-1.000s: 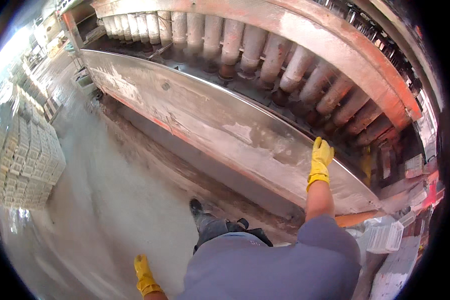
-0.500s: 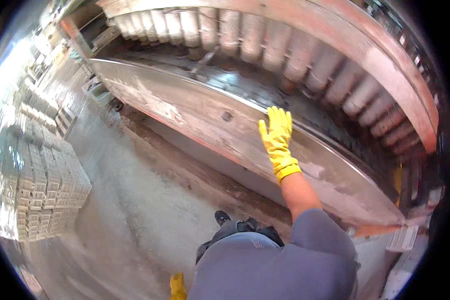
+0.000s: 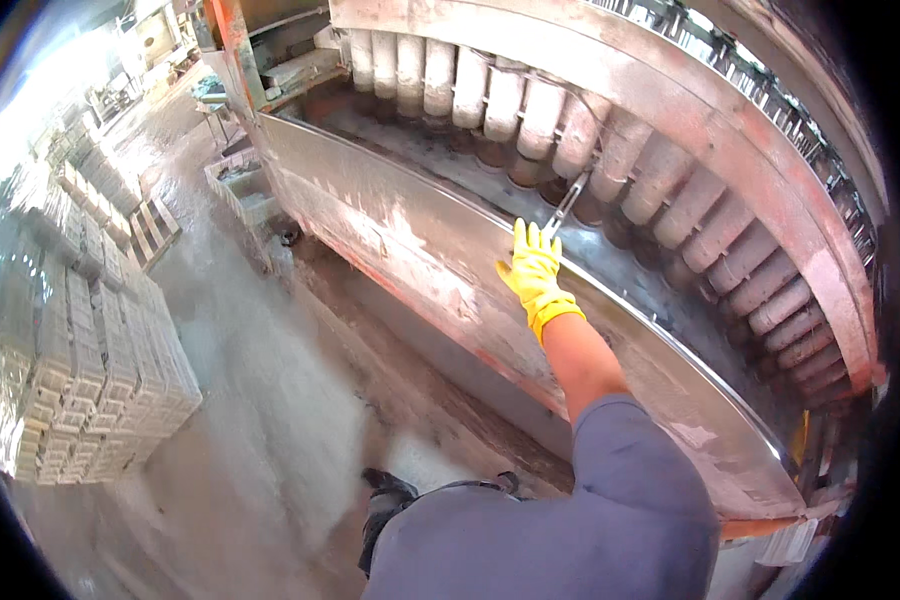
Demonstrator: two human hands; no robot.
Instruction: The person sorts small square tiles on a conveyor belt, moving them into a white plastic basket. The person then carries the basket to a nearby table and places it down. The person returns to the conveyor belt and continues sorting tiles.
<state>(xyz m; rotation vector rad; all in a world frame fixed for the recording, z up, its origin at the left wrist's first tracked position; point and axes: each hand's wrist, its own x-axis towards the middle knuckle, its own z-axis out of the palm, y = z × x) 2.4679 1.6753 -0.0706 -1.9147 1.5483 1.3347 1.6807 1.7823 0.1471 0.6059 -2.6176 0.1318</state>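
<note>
My right hand [image 3: 535, 268], in a yellow rubber glove, reaches out over the top edge of a long metal trough wall [image 3: 380, 225]. Its fingers are stretched out and slightly apart, so it is open. Just beyond the fingertips lies a thin metal bar-like tool [image 3: 570, 200], slanting across the inside of the trough. The fingertips come up to its near end; whether they touch it I cannot make out. My left hand is out of view.
A row of upright pale cylinders [image 3: 540, 115] stands behind the trough under a curved, reddish-stained beam [image 3: 610, 65]. At left, wrapped stacks of grey blocks [image 3: 100, 370] stand on the wet floor [image 3: 260, 400]. A bin [image 3: 250, 195] sits by the trough's left end.
The view has shifted along the trough. My right hand, earlier well apart from the bar-like tool, is now right by its near end. My left hand has gone out of view at the bottom.
</note>
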